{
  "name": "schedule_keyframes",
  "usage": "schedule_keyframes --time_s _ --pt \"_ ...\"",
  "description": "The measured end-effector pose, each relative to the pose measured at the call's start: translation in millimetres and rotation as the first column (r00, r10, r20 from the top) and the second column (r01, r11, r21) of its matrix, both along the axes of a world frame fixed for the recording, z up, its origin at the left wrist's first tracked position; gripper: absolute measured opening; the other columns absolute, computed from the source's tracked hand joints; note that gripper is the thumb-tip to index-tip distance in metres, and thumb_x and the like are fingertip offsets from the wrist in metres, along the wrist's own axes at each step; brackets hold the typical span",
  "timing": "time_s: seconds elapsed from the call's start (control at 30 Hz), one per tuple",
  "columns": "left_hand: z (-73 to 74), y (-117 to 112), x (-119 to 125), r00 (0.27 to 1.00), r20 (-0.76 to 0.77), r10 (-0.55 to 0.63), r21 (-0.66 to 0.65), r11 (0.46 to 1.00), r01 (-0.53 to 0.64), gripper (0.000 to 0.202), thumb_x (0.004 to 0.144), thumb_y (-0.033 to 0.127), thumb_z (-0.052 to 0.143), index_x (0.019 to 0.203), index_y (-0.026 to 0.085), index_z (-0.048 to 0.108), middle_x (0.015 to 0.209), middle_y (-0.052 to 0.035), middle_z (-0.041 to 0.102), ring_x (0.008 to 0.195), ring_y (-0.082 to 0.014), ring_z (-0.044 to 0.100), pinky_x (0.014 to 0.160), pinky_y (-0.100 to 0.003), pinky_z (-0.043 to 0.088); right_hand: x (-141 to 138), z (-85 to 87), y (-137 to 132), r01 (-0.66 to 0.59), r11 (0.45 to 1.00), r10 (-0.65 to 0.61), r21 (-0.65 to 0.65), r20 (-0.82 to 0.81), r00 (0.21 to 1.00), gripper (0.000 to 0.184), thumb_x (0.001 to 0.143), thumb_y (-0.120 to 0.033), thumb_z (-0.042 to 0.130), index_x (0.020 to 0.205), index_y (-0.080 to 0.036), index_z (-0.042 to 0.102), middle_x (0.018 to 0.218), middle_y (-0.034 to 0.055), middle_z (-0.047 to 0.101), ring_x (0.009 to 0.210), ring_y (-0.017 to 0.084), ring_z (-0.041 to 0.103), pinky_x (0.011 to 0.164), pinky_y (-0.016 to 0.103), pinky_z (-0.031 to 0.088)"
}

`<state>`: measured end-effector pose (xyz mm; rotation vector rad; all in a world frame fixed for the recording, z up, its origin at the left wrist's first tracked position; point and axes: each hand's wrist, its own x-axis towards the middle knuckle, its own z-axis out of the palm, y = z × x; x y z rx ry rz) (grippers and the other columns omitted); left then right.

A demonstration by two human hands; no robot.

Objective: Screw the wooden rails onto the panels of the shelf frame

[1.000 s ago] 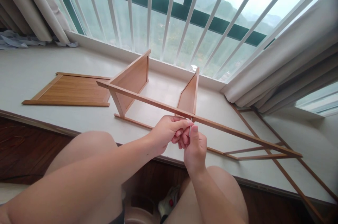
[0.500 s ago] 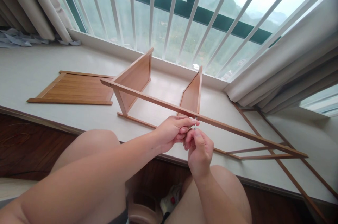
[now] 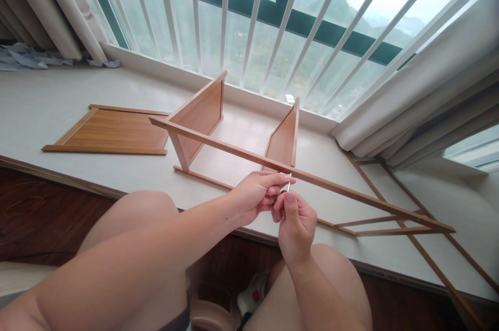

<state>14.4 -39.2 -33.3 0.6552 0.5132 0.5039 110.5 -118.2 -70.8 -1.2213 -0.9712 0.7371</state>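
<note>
A half-built wooden shelf frame [image 3: 218,146] lies on the white window ledge [image 3: 47,97], with two upright panels and a long front rail [image 3: 351,193]. My left hand [image 3: 255,193] is closed at the rail's underside near the right panel [image 3: 284,138]. My right hand [image 3: 294,222], just below it, pinches a thin metal tool [image 3: 289,182] that points up at the rail. The fingers of both hands touch each other.
A flat wooden panel [image 3: 109,133] lies on the ledge to the left. Thin wooden frame pieces [image 3: 393,222] lie at the right by the curtain [image 3: 421,87]. White window bars [image 3: 253,14] stand behind. Crumpled paper [image 3: 23,55] lies far left. My bare knees are in the foreground.
The view has shifted slightly down and right. My right hand has lifted the thin metal tool closer to the rail; my left hand has kept its place.
</note>
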Motion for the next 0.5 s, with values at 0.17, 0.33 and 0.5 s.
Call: schedule_keyframes --time_s 0.17,0.33,0.5 --pt "-2.3 0.6 1.3 1.000 0.006 0.000 -0.029 1.000 0.000 0.032 0.072 0.038 0.075 0.092 0.013 0.069 0.054 0.0084 0.031 0.045 -0.0039 0.023 0.042 -0.016 0.023 2.5 -2.7 -1.2 0.022 1.000 -0.024 0.020 0.063 0.998 0.043 0.096 -0.044 0.048 0.062 -0.018 0.052 0.055 -0.0019 0.043 0.055 0.013 0.039 0.057 0.028 0.031" --pt "-2.8 0.8 1.9 1.000 0.015 -0.001 -0.038 0.999 0.001 0.029 0.073 0.035 0.075 0.090 0.013 0.069 0.054 0.0082 0.031 0.045 -0.0040 0.023 0.041 -0.017 0.023 5.3 -7.0 -1.0 0.009 0.997 -0.010 0.073 0.012 1.000 0.043 0.098 -0.043 0.044 0.065 -0.017 0.054 0.060 -0.0008 0.046 0.056 0.012 0.041 0.055 0.028 0.032" --pt "-3.5 1.3 2.5 0.999 0.033 -0.007 -0.038 0.999 0.009 0.028 0.074 0.034 0.074 0.090 0.012 0.069 0.053 0.0082 0.030 0.044 -0.0039 0.022 0.040 -0.017 0.019 4.0 -7.1 -1.6 0.020 0.997 -0.017 0.079 -0.045 0.999 0.042 0.098 -0.040 0.043 0.065 -0.017 0.053 0.061 0.0000 0.047 0.056 0.012 0.042 0.054 0.028 0.031"
